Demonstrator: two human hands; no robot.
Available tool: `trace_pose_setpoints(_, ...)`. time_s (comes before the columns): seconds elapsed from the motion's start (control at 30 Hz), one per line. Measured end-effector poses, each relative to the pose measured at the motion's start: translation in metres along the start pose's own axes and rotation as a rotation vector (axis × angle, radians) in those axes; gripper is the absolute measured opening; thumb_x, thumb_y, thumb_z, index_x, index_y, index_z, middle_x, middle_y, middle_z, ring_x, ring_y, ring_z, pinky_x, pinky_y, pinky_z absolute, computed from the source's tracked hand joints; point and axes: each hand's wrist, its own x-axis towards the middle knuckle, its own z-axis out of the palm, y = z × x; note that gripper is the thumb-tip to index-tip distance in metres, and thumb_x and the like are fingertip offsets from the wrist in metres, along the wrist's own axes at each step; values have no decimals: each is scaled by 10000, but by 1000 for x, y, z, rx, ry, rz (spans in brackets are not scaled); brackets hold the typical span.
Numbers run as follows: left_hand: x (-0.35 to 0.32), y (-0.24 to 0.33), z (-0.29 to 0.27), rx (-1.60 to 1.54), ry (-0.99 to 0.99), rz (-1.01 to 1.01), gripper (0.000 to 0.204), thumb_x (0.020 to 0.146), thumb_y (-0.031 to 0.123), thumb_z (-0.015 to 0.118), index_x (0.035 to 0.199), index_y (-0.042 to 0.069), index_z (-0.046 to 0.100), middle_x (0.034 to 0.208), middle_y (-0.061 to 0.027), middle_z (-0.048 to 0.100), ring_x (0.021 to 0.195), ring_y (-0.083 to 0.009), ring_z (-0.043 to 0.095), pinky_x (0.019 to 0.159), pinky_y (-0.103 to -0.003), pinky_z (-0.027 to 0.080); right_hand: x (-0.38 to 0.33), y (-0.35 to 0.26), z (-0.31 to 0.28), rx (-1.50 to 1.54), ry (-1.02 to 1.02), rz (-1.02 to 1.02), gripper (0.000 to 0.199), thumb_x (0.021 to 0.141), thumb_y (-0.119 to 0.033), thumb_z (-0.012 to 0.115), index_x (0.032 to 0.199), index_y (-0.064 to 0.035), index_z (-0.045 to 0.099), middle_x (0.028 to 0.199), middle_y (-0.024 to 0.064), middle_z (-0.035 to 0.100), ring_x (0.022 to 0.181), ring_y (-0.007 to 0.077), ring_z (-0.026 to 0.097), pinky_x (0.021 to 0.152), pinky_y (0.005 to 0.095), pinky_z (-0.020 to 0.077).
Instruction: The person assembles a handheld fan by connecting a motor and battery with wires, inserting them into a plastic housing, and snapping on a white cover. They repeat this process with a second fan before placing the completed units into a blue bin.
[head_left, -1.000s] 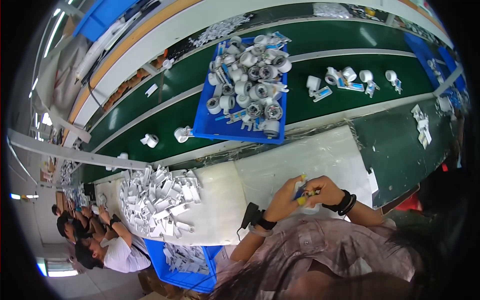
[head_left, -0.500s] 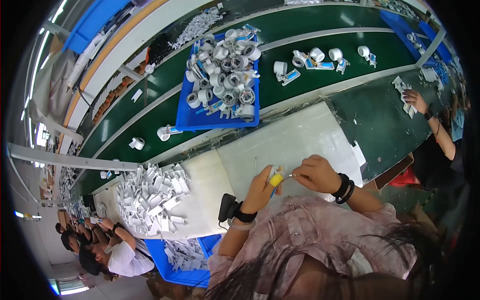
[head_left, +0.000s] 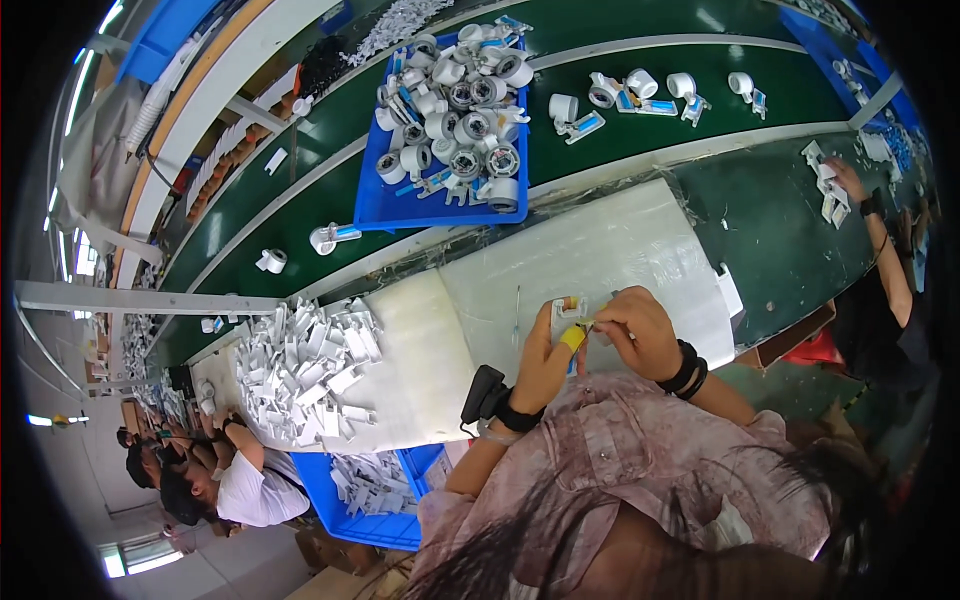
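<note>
My left hand (head_left: 540, 366) is closed around a small white plastic part (head_left: 570, 306) above the pale work mat (head_left: 640, 240). A yellow piece (head_left: 573, 338) shows at the left thumb; whether it is worn or held I cannot make out. Against the part, my right hand (head_left: 642, 328) pinches with thumb and forefinger, and the tiny item in that pinch is too small to name. On the mat just beyond my left hand lies a thin rod (head_left: 517, 305).
White plastic pieces (head_left: 310, 375) are heaped at left, above a blue bin (head_left: 345, 530). Beyond the mat, a blue tray (head_left: 375, 205) holds many round white assemblies; others sit on the green surface (head_left: 620, 150). At right, a co-worker's hand (head_left: 848, 180) touches white parts.
My hands have come closer together, the left shifting right and slightly away from me. More of the white part shows now. The co-worker's hand at right has moved a little.
</note>
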Motion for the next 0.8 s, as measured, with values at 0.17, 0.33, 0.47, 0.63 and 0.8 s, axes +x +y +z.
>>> trace_pose_setpoints(0.17,-2,-2,-2,-21,-65,76,432,857,-48,379,1286,-3,378,912,-101,544,663,-114,513,520,-247,461,-3,4,3,6,-2,-63,231,725,-3,732,940,-66,673,880,87,596,812,270,571,712,370,467)
trace_pose_setpoints(0.33,-4,9,6,108,-7,146,444,840,-42,381,1283,-4,388,878,-86,555,630,-116,513,524,-250,450,-8,8,11,-5,82,-92,290,671,-3,773,935,-97,702,919,72,551,773,257,541,676,337,449)
trace_pose_setpoints(0.47,-3,3,4,174,5,166,441,838,-26,397,1278,-1,399,831,-73,570,597,-116,517,529,-253,436,-7,10,12,1,107,-109,298,661,2,776,934,-94,702,905,65,550,760,249,533,658,336,438)
trace_pose_setpoints(0.63,-4,3,4,203,-2,154,445,833,-28,404,1277,10,401,812,-77,573,593,-115,517,531,-256,433,-7,9,12,3,124,-120,302,647,4,781,920,-100,704,895,58,549,749,244,528,641,334,431)
trace_pose_setpoints(0.8,-6,9,6,282,-35,107,447,847,-62,363,1290,-6,387,881,-77,539,738,-121,518,606,-247,457,-7,8,11,-1,134,-118,303,643,-1,784,917,-105,706,888,56,552,742,240,528,633,331,430)
